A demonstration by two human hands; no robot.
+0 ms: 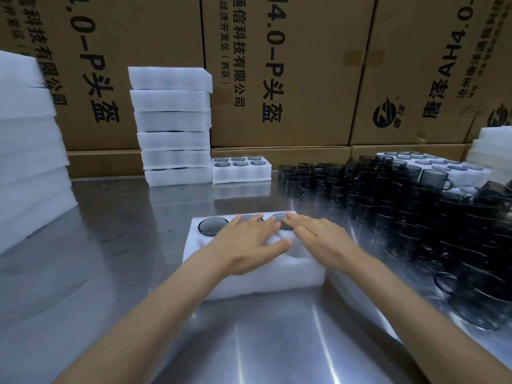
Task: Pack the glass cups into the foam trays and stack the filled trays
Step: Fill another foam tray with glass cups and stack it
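Observation:
A white foam tray (266, 278) lies on the steel table in front of me, with smoky glass cups in its far row; one cup (212, 226) shows at the far left. My left hand (249, 242) lies flat on the tray's top, fingers straight and reaching over the middle cup. My right hand (318, 239) lies flat beside it, fingertips on the far right cup (279, 218). The near row of pockets is hidden under both hands. A large crowd of loose dark glass cups (415, 209) stands to the right.
A tall stack of foam trays (173, 126) stands at the back, with one filled tray (241, 170) beside it. More foam stacks (27, 151) stand at the left. Further foam trays (443, 164) with cups lie at the back right. Cardboard boxes (277, 65) wall the rear.

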